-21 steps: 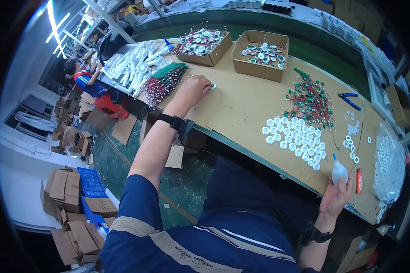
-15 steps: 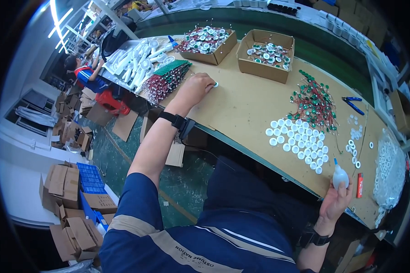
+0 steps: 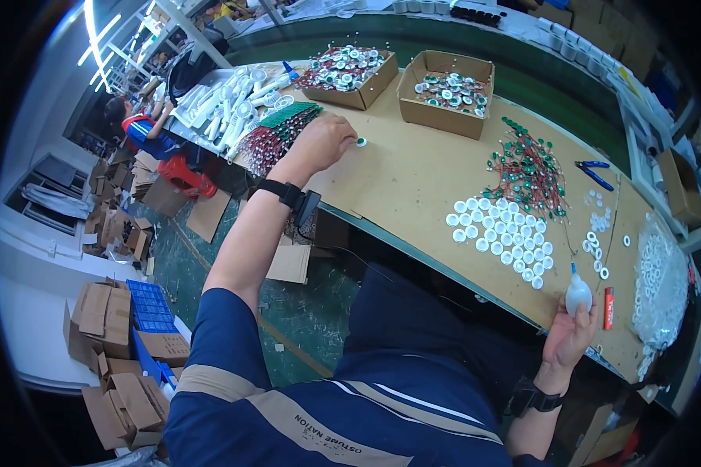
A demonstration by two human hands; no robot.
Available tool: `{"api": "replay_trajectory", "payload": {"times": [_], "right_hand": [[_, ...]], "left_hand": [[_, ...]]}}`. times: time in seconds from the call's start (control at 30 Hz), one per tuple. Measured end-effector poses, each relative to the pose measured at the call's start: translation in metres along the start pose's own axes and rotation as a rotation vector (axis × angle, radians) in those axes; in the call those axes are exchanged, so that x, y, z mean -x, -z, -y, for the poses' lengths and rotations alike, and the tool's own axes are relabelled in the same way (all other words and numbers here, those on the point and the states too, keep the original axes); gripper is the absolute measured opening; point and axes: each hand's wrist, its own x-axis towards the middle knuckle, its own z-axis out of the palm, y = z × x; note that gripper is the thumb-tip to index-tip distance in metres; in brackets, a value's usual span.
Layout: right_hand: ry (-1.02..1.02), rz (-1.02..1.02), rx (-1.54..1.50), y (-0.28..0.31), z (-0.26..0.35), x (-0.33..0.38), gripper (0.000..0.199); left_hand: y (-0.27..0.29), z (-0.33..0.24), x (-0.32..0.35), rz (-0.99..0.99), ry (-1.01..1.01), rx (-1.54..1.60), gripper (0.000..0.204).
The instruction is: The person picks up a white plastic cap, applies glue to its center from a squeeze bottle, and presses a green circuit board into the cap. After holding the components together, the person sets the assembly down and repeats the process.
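Observation:
My left hand (image 3: 325, 145) reaches across the bench with its fingers pinched together. At its fingertips is a small round white cap (image 3: 361, 142) with a green centre, close to the bench top; whether it touches the bench I cannot tell. Near the front edge on the right, my right hand (image 3: 570, 335) is wrapped round a white squeeze bottle (image 3: 578, 294) with a thin blue tip pointing up. Rows of white round caps (image 3: 506, 238) lie left of the bottle. Behind them spreads a pile of green discs with red wires (image 3: 528, 175).
Two cardboard boxes (image 3: 444, 113) of wired white-and-green pieces stand at the back. Left of my left hand are a wired green bundle (image 3: 282, 128) and white fan parts (image 3: 237, 105). Rightward lie blue-handled cutters (image 3: 597, 175), a red lighter (image 3: 609, 308) and a bag of white rings (image 3: 662, 288).
The cap at my left fingertips now shows its green centre; before, it looked mostly white. My right hand still holds the bottle upright. The whole view has shifted slightly.

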Motion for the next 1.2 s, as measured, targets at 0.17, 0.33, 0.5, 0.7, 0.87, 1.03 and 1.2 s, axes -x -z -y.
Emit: {"api": "replay_trajectory", "payload": {"times": [0.17,0.33,0.5,0.7,0.87,1.03,1.2], "right_hand": [[0.006,-0.007,-0.012,0.005,0.003,0.007,0.051],[-0.037,0.036,-0.042,-0.016,0.001,0.004,0.048],[0.081,-0.008,0.041,-0.009,0.019,0.008,0.054],[0.122,-0.105,0.121,-0.002,0.034,0.009,0.060],[0.101,-0.112,0.104,0.003,0.029,0.014,0.058],[0.135,-0.130,0.088,0.000,0.029,0.014,0.047],[0.127,-0.135,0.080,-0.001,0.029,0.011,0.047]], "left_hand": [[0.005,-0.019,0.012,-0.188,-0.033,0.081,0.012],[0.007,-0.099,0.021,-0.206,-0.123,0.208,0.010],[-0.008,-0.180,0.018,-0.197,-0.194,0.410,0.015],[-0.030,-0.238,0.010,-0.291,-0.286,0.572,0.018],[-0.054,-0.246,0.020,-0.333,-0.271,0.615,0.017],[-0.057,-0.247,0.019,-0.338,-0.233,0.615,0.015],[-0.058,-0.247,0.018,-0.343,-0.208,0.611,0.014]]}}
